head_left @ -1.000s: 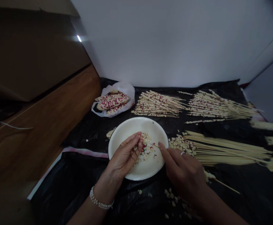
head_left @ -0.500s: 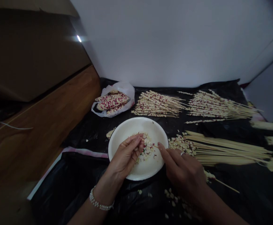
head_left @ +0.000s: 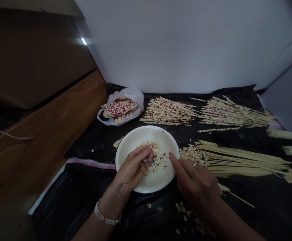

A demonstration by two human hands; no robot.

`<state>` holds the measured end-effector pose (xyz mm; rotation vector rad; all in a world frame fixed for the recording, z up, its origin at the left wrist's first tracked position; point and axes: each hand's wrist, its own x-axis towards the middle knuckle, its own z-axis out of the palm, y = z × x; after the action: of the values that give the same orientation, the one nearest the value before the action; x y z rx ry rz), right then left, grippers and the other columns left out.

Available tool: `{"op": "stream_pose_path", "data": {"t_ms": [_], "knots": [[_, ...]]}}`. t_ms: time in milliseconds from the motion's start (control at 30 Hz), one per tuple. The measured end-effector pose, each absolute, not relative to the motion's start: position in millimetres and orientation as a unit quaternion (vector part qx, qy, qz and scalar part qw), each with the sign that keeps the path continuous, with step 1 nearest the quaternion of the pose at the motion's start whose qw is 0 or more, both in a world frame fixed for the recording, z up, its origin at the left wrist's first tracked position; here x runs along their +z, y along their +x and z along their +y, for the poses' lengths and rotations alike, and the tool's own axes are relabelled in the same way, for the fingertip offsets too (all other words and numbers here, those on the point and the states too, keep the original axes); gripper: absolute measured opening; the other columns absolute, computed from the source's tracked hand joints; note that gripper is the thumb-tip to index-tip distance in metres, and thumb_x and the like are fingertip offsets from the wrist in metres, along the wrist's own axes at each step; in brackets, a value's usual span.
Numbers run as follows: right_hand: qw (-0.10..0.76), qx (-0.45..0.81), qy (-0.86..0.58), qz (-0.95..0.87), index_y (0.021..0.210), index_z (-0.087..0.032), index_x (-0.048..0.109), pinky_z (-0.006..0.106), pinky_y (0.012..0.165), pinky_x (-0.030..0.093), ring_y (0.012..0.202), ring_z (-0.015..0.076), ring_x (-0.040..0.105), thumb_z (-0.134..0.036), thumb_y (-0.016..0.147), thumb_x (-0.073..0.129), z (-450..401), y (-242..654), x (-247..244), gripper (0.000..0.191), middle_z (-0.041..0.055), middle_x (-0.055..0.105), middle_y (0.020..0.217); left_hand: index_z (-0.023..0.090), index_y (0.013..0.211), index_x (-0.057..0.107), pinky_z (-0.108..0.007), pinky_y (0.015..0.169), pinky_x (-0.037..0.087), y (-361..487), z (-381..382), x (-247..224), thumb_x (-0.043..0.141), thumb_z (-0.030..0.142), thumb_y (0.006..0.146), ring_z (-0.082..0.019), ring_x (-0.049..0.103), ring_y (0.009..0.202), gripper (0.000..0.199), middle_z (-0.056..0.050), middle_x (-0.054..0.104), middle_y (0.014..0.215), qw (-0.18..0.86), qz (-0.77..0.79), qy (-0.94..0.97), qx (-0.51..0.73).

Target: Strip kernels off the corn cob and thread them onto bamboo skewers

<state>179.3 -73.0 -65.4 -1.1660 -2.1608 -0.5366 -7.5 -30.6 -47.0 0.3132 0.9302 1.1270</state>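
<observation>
while my right hand (head_left: 195,177) is pinching a thin stick (head_left: 166,156) over the white bowl (head_left: 126,175), my left hand (head_left: 137,164) is closing its fingertips above the kernels (head_left: 158,164), and i cannot tell what it is holding.

bowl (head_left: 128,147): smooth, glossy | sheet (head_left: 85,190): wrinkled, glossy plastic | bag (head_left: 137,97): thin plastic | skewers (head_left: 243,161): matt wood

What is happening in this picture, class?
Over a white bowl of loose kernels, the right hand grips a thin skewer and the left hand works near its other end. Behind the bowl lie two groups of kernel-threaded skewers and a bag of corn cobs.
</observation>
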Motion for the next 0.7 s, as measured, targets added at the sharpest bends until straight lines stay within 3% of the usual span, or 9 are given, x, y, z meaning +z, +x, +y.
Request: {"op": "stream_pose_path", "data": {"t_ms": [267,367,467,567,700], "knots": [[0.306,-0.206,-0.441,-0.818,0.123,-0.007,0.059,0.031,0.059,0.032,0.062,0.0146,0.046,-0.002,0.089,0.047,-72.4,179.0,-68.1,0.036,0.0041,0.067,0.080,0.007,0.081,0.073,-0.012,0.064,0.053,-4.9,-34.2,-49.3,0.077,0.011,0.073,-0.007,0.065,0.066,0.010,-0.004,0.069,0.073,0.735,0.431,0.192,0.487],[0.307,-0.197,-0.445,-0.818,0.123,-0.008,0.059,0.031,0.057,0.031,0.060,0.0143,0.046,-0.002,0.089,0.047,-70.5,180.9,-69.7,0.037,0.0035,0.067,0.079,0.008,0.087,0.074,-0.019,0.072,0.058,-2.6,-33.3,-46.7,0.072,0.012,0.078,-0.011,0.068,0.072,0.010,-0.007,0.072,0.080,0.749,0.421,0.122,0.497],[0.306,-0.193,-0.454,-0.814,0.122,-0.009,0.060,0.031,0.057,0.031,0.059,0.0144,0.047,-0.003,0.089,0.048,-68.4,182.9,-71.1,0.036,0.0032,0.067,0.079,0.007,0.094,0.073,-0.028,0.084,0.059,-3.3,-31.1,-43.2,0.061,0.001,0.081,-0.017,0.071,0.083,0.018,-0.012,0.074,0.091,0.761,0.413,0.078,0.495],[0.298,-0.196,-0.459,-0.814,0.122,-0.009,0.060,0.031,0.057,0.031,0.059,0.0144,0.048,-0.003,0.088,0.048,-67.5,183.6,-71.5,0.036,0.0033,0.067,0.080,0.006,0.100,0.071,-0.030,0.093,0.055,-5.5,-30.2,-42.2,0.052,-0.014,0.072,-0.018,0.071,0.094,0.039,-0.013,0.073,0.102,0.756,0.412,0.098,0.499],[0.297,-0.204,-0.457,-0.813,0.123,-0.010,0.059,0.031,0.055,0.029,0.057,0.0136,0.047,-0.003,0.088,0.049,-67.8,182.9,-70.9,0.036,0.0022,0.067,0.078,0.005,0.102,0.071,-0.026,0.092,0.055,-5.6,-30.7,-44.5,0.057,-0.009,0.078,-0.018,0.071,0.095,0.031,-0.014,0.074,0.101,0.748,0.417,0.124,0.502]]}}
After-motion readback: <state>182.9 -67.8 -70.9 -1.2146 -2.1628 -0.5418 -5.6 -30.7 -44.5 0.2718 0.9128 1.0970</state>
